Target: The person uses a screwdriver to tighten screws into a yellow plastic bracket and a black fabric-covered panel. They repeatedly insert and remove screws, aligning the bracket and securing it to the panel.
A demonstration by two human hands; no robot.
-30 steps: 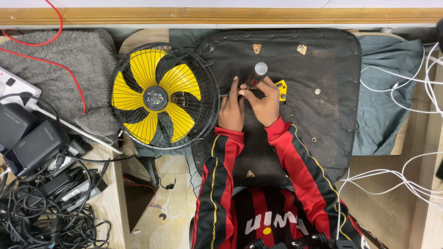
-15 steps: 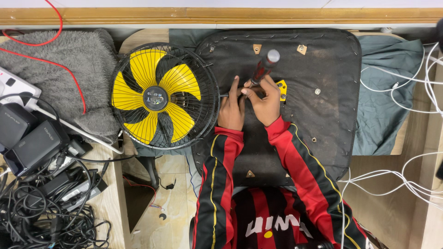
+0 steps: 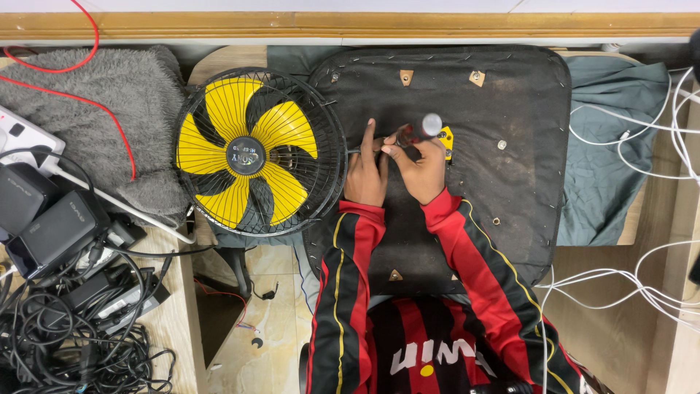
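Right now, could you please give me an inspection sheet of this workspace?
Surface: black padded board, worn, with small fittings.
Job's things: screwdriver, tip pointing toward the yellow-bladed fan.
Clutter: black adapters, grey fluffy mat, teal cloth.
Hands: left hand steadies the shaft; right hand grips the handle.
Cables: red wire, white cables, black tangle.
Surroundings: wooden ledge, tiled floor.

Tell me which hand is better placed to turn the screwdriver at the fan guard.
Right. The right hand already grips the screwdriver handle, while the left hand rests by its shaft beside the fan guard.
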